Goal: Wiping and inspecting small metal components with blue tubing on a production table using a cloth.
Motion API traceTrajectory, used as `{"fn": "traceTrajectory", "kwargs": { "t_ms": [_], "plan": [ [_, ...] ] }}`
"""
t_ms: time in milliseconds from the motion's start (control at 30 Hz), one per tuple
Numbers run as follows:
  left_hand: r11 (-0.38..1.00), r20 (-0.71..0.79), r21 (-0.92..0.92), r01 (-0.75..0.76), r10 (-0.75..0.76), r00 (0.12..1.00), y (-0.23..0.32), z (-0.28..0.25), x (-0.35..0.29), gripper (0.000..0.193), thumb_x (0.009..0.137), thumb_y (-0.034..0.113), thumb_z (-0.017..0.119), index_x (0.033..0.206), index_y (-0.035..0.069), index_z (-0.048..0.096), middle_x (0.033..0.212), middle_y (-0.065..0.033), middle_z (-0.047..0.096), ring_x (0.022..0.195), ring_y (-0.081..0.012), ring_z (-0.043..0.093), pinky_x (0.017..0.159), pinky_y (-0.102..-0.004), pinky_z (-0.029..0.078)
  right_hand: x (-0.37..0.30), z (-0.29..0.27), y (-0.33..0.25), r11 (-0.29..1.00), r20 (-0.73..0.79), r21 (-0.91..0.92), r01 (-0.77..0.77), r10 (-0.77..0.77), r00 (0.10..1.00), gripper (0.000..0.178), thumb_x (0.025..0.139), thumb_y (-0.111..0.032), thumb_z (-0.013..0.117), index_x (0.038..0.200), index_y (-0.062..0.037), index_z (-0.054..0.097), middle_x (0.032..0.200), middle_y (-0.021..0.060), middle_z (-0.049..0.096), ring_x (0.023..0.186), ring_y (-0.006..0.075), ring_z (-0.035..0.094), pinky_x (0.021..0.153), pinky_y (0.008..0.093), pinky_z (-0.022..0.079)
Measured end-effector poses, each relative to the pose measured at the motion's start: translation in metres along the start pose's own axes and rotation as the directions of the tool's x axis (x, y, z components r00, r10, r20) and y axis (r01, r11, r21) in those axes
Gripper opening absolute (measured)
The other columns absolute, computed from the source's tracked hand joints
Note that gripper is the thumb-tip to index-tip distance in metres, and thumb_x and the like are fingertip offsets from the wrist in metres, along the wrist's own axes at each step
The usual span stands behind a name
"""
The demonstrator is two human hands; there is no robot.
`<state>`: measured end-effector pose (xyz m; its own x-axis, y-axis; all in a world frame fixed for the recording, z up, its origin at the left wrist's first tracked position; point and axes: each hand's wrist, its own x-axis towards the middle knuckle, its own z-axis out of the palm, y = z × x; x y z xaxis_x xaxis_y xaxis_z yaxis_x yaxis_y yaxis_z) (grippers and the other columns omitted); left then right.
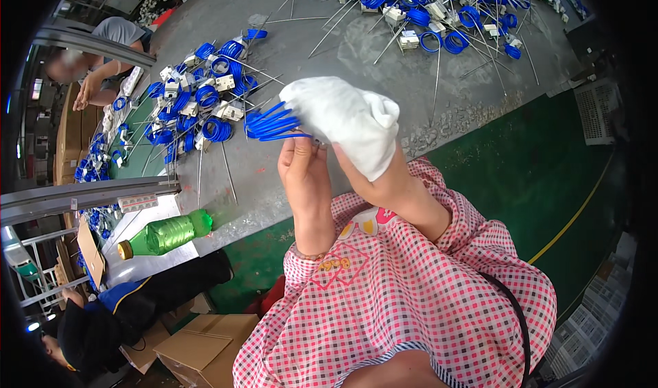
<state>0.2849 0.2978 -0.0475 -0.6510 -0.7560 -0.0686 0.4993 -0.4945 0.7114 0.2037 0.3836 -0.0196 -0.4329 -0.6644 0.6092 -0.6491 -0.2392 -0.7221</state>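
Over the metal table, a coil of thin blue tubing (274, 123) is held up near its middle. My left hand (303, 172) is closed on the coil's lower edge, thumb and fingers pinched together. A white cloth (343, 110) drapes over my right hand (380, 182), hiding most of its fingers. That hand is wrapped in and closed round the cloth, which meets the right end of the blue loops. Whether any white block or metal rod hangs from this coil is hidden by the cloth and fingers.
Piles of blue coils with white blocks and metal rods lie at the left (199, 103) and far right (439, 11). A green plastic bottle (168, 234) lies on its side at the near left. Two other people are at the left, beyond a metal frame (89, 199). Cardboard boxes (205, 347) stand below.
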Motion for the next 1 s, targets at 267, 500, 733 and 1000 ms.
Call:
{"fn": "traceTrajectory", "kwargs": {
  "t_ms": [267, 500, 733, 1000],
  "plan": [
    [0.974, 0.019, -0.21, -0.084, 0.09, 0.996, 0.015, 0.001, 0.009, 0.033, 0.082, 0.02, 0.052, 0.109, 0.002, 0.046, 0.107, -0.0089, 0.051, 0.099, -0.0226, 0.049, 0.085, -0.0343, 0.038, -0.013, -0.023, 0.012, 0.773, -0.183, 0.52, -0.363, 0.516, 0.837, 0.031, 0.082, -0.004, 0.047, 0.111, 0.0026, 0.043, 0.106, 0.0079, 0.051, 0.097, 0.0159, 0.048, 0.085, 0.0262, 0.035],
    [0.982, 0.115, 0.006, -0.191, 0.189, 0.975, 0.009, 0.009, 0.001, 0.041, 0.079, 0.014, 0.056, 0.115, 0.001, 0.038, 0.118, -0.013, 0.042, 0.106, -0.0301, 0.045, 0.091, -0.0366, 0.036, -0.01, -0.021, 0.006, 0.603, -0.109, 0.727, -0.328, 0.573, 0.812, 0.038, 0.082, -0.005, 0.045, 0.119, 0.0003, 0.036, 0.113, 0.0097, 0.047, 0.103, 0.017, 0.046, 0.088, 0.0284, 0.036],
    [0.436, 0.579, 0.431, -0.79, 0.538, 0.613, 0.019, 0.001, -0.005, 0.049, 0.062, -0.009, 0.059, 0.108, 0.001, 0.045, 0.107, -0.0148, 0.045, 0.095, -0.0321, 0.053, 0.079, -0.0375, 0.045, -0.005, -0.029, -0.007, 0.244, 0.073, 0.929, -0.277, 0.613, 0.786, 0.039, 0.086, -0.014, 0.038, 0.121, 0.0007, 0.033, 0.116, 0.0131, 0.045, 0.106, 0.0215, 0.045, 0.089, 0.0327, 0.036],
    [-0.161, 0.89, 0.389, -0.907, 0.319, 0.325, 0.041, 0.008, -0.005, 0.029, 0.058, 0.002, 0.065, 0.086, 0.004, 0.061, 0.096, -0.0119, 0.054, 0.084, -0.0277, 0.057, 0.064, -0.0331, 0.048, -0.01, -0.037, -0.01, 0.554, 0.038, 0.74, -0.383, 0.533, 0.845, 0.041, 0.081, -0.005, 0.048, 0.119, 0.0009, 0.035, 0.113, 0.0107, 0.047, 0.104, 0.0175, 0.046, 0.088, 0.0299, 0.036]
  ]
}}
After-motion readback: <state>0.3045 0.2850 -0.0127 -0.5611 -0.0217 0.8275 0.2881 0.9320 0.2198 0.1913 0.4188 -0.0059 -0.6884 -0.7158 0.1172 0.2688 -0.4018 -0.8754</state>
